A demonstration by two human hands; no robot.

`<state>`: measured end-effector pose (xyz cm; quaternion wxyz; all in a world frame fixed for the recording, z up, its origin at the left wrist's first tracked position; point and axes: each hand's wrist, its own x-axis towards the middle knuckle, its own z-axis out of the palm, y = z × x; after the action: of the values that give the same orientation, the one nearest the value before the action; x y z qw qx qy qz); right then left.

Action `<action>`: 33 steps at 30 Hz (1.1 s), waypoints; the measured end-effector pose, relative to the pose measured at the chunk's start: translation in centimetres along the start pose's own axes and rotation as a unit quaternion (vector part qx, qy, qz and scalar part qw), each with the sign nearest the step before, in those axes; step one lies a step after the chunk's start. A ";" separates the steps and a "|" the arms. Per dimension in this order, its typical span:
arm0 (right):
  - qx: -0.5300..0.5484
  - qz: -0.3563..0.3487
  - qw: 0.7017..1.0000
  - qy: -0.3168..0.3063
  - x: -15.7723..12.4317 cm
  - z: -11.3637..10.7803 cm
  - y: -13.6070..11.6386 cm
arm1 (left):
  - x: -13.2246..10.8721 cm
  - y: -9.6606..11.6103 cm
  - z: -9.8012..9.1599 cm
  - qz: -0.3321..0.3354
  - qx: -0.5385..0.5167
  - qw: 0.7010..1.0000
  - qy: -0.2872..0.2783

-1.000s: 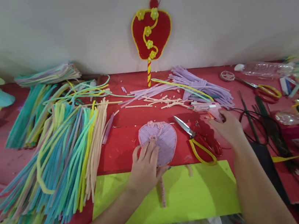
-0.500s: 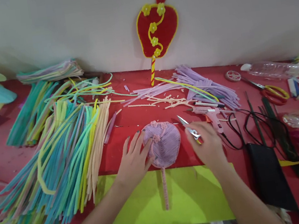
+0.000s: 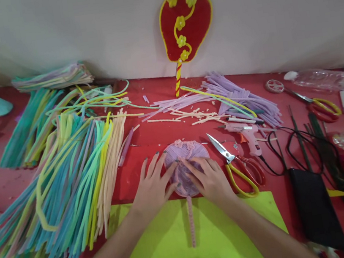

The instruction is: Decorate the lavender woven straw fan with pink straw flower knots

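Observation:
A round lilac fan (image 3: 180, 187) made of pipe cleaners lies in front of me, with small pink flowers on its face and a pink wrapped handle (image 3: 192, 224) pointing toward me. My left hand (image 3: 151, 187) rests spread over its left side, fingertips on the surface. From the right, my right hand (image 3: 209, 177) reaches onto the fan, fingers extended and touching near the middle flower. Scissors with yellow and red handles (image 3: 241, 179) lie just right of that hand, blades angled to the upper left.
A yellow-green sheet (image 3: 156, 242) lies under the handle. Bundles of coloured pipe cleaners (image 3: 70, 181) cover the left, lilac ones (image 3: 244, 97) the back right. A pink glue gun (image 3: 250, 137), black box (image 3: 315, 207) and second scissors (image 3: 322, 107) lie rightward. A red fan (image 3: 187, 24) stands against the wall.
My right hand has let go of the scissors, which now lie on the table, and has moved left onto the fan. My left hand stays on the fan.

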<state>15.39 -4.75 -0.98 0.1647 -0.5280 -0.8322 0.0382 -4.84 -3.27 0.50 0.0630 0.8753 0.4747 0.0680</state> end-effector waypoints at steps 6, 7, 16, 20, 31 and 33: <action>-0.008 0.007 1.000 -0.004 -0.1 0.1 -0.1 | 0.0 0.1 0.1 -0.004 0.003 1.000 0.006; -0.010 0.007 1.000 -0.005 -0.1 0.1 -0.1 | 0.0 0.1 0.1 -0.004 0.004 1.000 0.007; -0.013 0.005 1.000 -0.006 0.0 0.1 -0.1 | -0.1 0.2 0.1 -0.008 0.013 1.000 0.004; -0.014 0.009 1.000 -0.010 0.0 0.1 -0.2 | -0.1 0.3 0.2 -0.011 0.012 1.000 0.003; 0.011 -0.009 1.000 0.017 -0.1 0.0 0.0 | -0.1 0.2 0.4 -0.011 0.007 1.000 -0.006; 0.013 -0.010 0.999 0.027 -0.1 0.0 0.1 | -0.1 0.2 0.4 -0.011 0.005 1.000 -0.004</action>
<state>15.49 -4.80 -0.99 0.1949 -0.5181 -0.8322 0.0330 -4.64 -3.50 0.18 0.0613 0.8704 0.4845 0.0619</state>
